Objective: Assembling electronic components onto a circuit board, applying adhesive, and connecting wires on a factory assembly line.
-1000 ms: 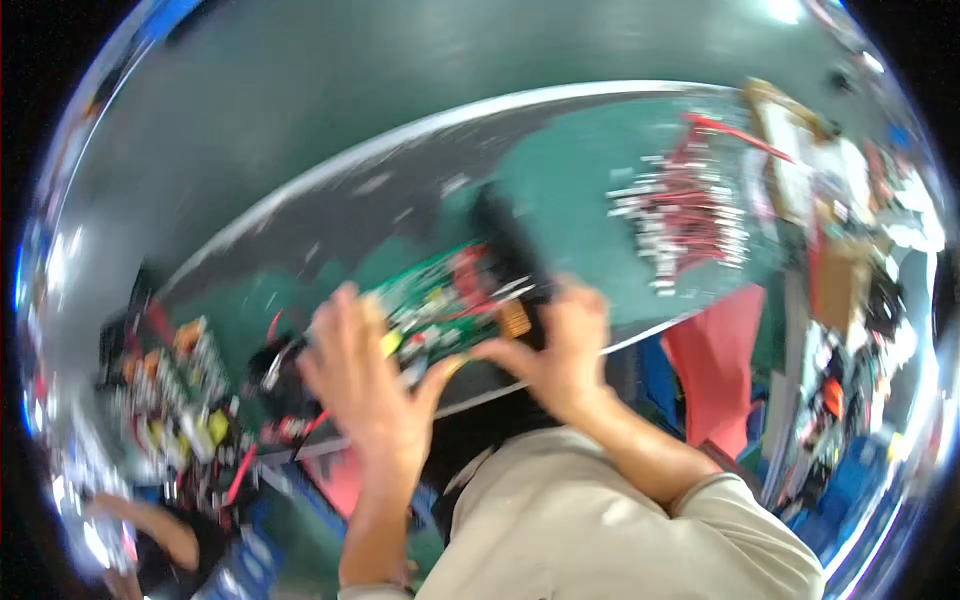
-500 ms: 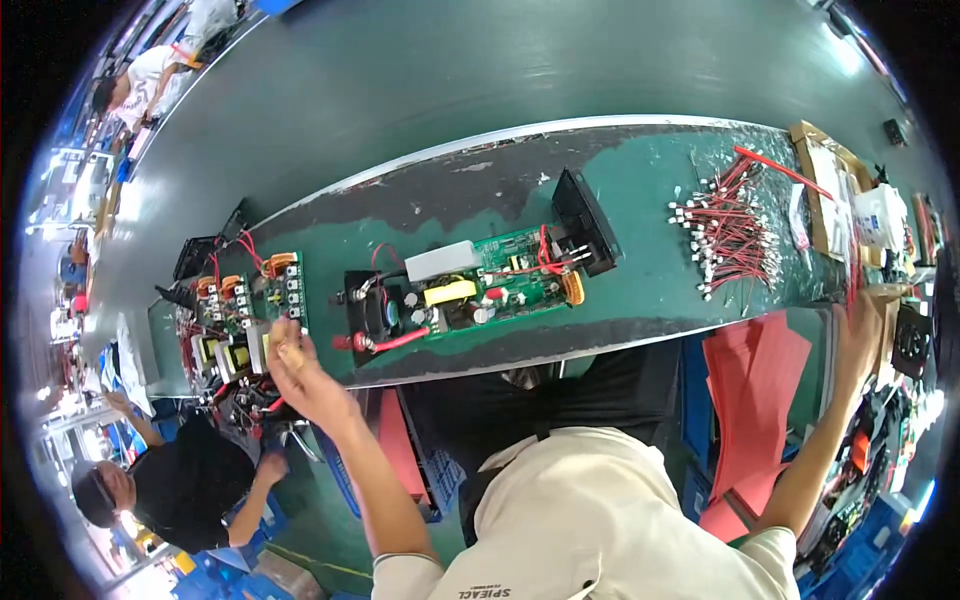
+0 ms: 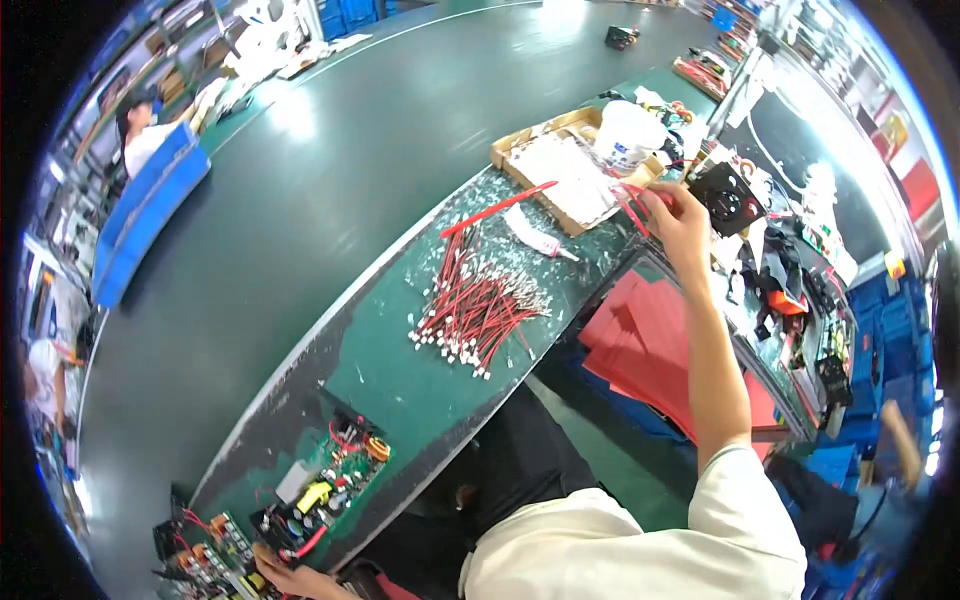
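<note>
My right hand (image 3: 683,225) reaches to the cardboard tray's right end, its thumb and fingers pinched on thin red strips (image 3: 632,207). Low at the left, my left hand (image 3: 285,577) is beside a green circuit board (image 3: 232,540) with red wires; its fingertips are small and partly lost against the parts, so their grip is unclear. Right of that hand lies another circuit board (image 3: 345,475) with a yellow block, a grey block and a thick red lead. A heap of short red-and-black wires with white plugs (image 3: 480,315) covers the middle of the bench.
The shallow cardboard tray (image 3: 515,150) holds white material, with a white tub (image 3: 630,135) at its end. A white tube (image 3: 535,232) and a red strip (image 3: 500,208) lie nearby. A black fan (image 3: 727,198) stands to the right; red sheets (image 3: 640,340) hang below the bench.
My view has swung to the right, bringing the wire heap and tray to the middle. My right hand is now pinched on the red strips; my left stays by the boards.
</note>
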{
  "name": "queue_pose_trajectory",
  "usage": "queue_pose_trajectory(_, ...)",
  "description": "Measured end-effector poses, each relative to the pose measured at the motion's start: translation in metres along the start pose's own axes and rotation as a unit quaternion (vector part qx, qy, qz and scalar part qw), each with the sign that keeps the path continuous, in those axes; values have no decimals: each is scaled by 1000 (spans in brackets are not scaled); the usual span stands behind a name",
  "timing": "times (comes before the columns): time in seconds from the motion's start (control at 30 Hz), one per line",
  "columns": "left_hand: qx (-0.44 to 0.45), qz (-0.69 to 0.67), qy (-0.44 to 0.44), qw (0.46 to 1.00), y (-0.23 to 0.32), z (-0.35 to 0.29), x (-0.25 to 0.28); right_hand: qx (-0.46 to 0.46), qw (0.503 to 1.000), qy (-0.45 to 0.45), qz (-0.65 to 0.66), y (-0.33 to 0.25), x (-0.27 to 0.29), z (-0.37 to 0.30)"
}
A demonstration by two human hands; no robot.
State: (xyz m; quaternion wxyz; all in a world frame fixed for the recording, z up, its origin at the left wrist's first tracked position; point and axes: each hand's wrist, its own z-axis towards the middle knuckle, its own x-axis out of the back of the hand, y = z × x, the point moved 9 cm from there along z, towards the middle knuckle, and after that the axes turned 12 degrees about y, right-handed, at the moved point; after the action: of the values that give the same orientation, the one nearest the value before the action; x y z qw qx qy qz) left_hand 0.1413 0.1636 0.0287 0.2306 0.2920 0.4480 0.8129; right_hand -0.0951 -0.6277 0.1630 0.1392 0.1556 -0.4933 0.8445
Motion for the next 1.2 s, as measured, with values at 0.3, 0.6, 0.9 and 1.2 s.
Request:
queue_pose_trajectory(0.3, -58, 31, -22, 998, 2, -1, -13, 34, 999, -2, 18, 40, -43, 7)
queue_pose_trajectory(0.6, -120, 98, -32, 987, 6, -3, -17, -258, 936, 2, 239, 87, -17, -67)
queue_pose_trajectory(0.9, -132, 121, -35, 983, 9, 0, -12, -537, 641, -121, 535, 82, -47, -164)
queue_pose_trajectory(1.2, -134, 62, -61, 987, 8, -10, -21, -19, 960, -241, 140, -46, -107, -86)
